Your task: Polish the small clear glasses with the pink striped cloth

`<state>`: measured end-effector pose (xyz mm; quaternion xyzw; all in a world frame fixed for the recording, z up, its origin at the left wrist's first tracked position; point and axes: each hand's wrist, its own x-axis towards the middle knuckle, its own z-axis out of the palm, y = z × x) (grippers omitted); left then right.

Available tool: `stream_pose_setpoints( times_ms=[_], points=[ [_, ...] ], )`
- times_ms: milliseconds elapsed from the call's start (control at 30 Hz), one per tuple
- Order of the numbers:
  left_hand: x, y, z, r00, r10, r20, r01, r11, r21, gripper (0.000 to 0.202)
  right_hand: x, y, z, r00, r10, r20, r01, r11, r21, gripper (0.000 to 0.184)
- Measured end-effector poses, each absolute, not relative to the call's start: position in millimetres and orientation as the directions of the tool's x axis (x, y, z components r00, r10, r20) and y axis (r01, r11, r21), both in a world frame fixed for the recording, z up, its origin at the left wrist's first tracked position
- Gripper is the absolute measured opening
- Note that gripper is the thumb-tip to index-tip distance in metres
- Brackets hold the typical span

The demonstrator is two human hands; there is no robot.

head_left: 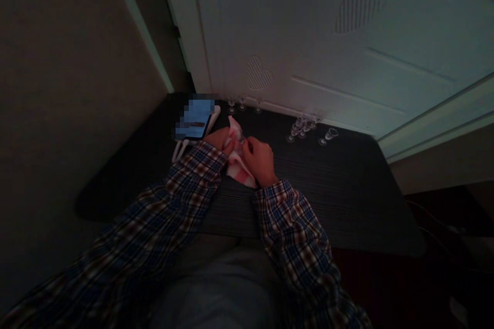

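A pink-and-white cloth is bunched between my hands above the dark table, one end hanging down. My left hand is closed on this cloth, its fingers partly covered by the folds. Between the hands a bit of clear glass shows, seemingly a small stemmed glass, partly wrapped in the cloth. The curled fingers of my right hand close at the glass, beside the cloth; dim light blurs their exact hold.
On the dark table, several small stemmed glasses cluster at the back right, with a single glass beside them. Three more glasses stand behind my hands. A lit screen device leans on a white stand at left. A white panel rises behind.
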<state>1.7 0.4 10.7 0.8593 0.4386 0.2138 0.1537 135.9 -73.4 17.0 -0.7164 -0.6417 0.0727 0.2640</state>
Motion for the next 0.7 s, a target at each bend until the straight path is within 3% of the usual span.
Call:
stream_pose_setpoints(
  times_ms=[700],
  points=[
    [5, -2, 20, 0.491, 0.865, 0.102, 0.807, -0.496, 0.320, 0.035, 136, -72, 21, 0.123, 0.981, 0.148, 0.873, -0.036, -0.487, 0.037]
  ],
)
